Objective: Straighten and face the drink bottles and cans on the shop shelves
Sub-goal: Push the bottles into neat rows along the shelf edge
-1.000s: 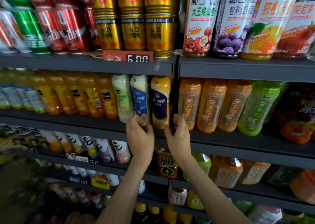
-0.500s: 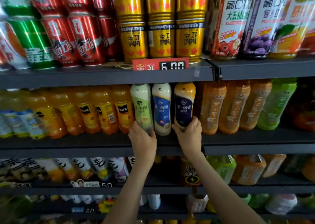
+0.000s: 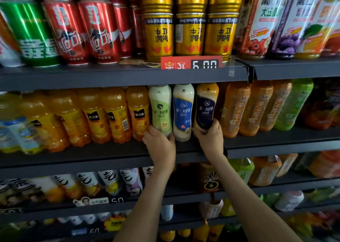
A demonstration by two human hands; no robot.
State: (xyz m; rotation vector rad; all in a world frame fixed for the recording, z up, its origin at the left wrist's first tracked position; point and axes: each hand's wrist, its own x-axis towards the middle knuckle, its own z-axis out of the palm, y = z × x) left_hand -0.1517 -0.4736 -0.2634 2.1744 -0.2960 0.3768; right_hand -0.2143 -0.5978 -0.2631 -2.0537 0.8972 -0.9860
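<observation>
Left hand [image 3: 160, 147] curls round the green-label bottle [image 3: 159, 109] just above it, right hand [image 3: 210, 140] round the navy bottle [image 3: 206, 107]; both seem faced, yet a juice bottle [image 3: 117, 116] left of the grips shows its barcode

Left hand [image 3: 160, 147] and right hand [image 3: 210, 140] raised forward, both gripping.

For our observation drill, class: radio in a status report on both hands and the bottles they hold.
Left hand grips green-label bottle, low. Right hand grips dark-label bottle, low. Blue-label bottle stands between them. No obstruction seen.
</observation>
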